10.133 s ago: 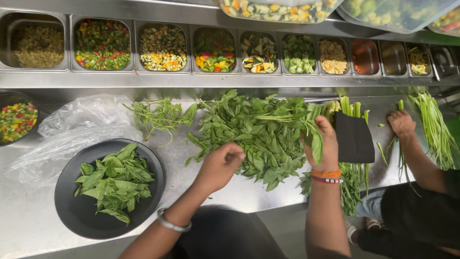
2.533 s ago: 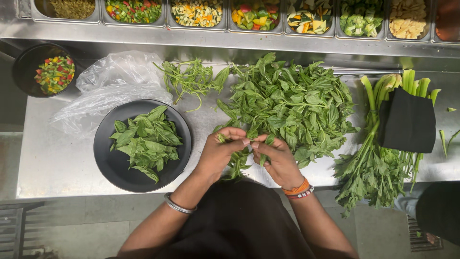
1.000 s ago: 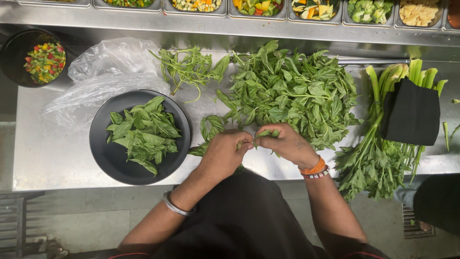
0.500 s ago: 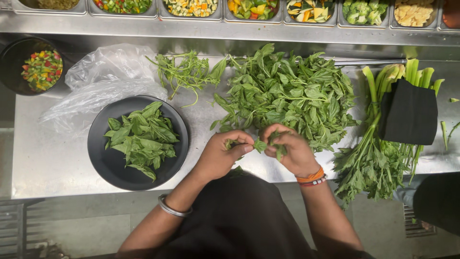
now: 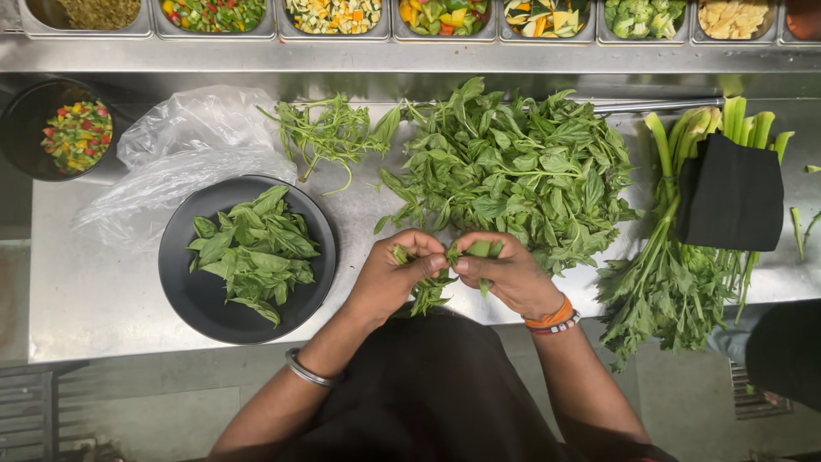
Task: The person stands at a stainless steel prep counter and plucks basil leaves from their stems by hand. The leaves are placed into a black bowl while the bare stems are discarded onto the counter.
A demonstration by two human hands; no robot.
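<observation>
My left hand [image 5: 395, 275] and my right hand [image 5: 505, 272] meet just in front of a big heap of leafy green herb sprigs [image 5: 513, 171] on the steel counter [image 5: 94, 282]. Both pinch one herb sprig [image 5: 432, 287]; its leaves stick out below my left fingers and above my right fingers. A black round plate [image 5: 205, 295] holding plucked green leaves [image 5: 252, 248] lies to the left of my left hand. A small pile of bare stems [image 5: 329, 133] rests behind the plate.
A crumpled clear plastic bag [image 5: 184, 158] lies at the back left. A black bowl of chopped vegetables [image 5: 60, 128] stands far left. Long-stemmed greens [image 5: 676, 282] under a black cloth [image 5: 734, 192] lie right. Steel tubs of cut vegetables [image 5: 445, 15] line the back.
Over ten seconds my hands left the heap and came together near the counter's front edge. In the last second they kept working a sprig, shifting slightly right.
</observation>
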